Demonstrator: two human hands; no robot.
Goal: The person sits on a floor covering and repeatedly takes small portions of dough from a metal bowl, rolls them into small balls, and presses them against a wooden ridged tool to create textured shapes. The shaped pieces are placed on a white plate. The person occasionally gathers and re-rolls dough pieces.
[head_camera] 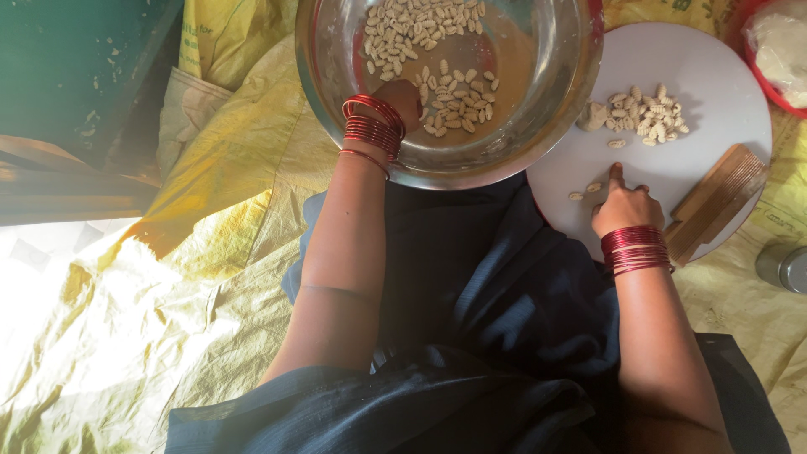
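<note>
Scene: A seated person in dark clothing worked over a yellow plastic sheet (210,244) spread on the floor, seen from a head-worn camera looking down.
Left hand: The left hand (397,99), wrist stacked with red bangles (371,126), reached over the rim into a steel bowl (555,101); its fingers were curled down among the pieces, and whether they gripped any could not be told.
Right hand: The right hand (624,204) rested on a round white board (714,76), index finger extended and the other fingers folded in, clamped on nothing.
Loose pieces: 2 small shaped dough pieces (585,192) lay just left of that fingertip, and 1 (616,144) lay just beyond it.
Pile: A heap of ridged pieces (647,111) and a lump of dough (593,116) sat farther up the board, straight ahead of the right hand.
Bowl contents: Finished pieces (458,92) were scattered across the bowl's bottom, touching the left hand.
Nearer hand: The right hand was nearer the board's pieces; the left was well apart from them, across the bowl's rim.
Comb: A ridged wooden comb (719,197) lay just right of the right hand, its long axis slanting up and away to the right.
Edges: A red basin (777,50) showed at the upper right, a metal tin (783,267) at the right.
</note>
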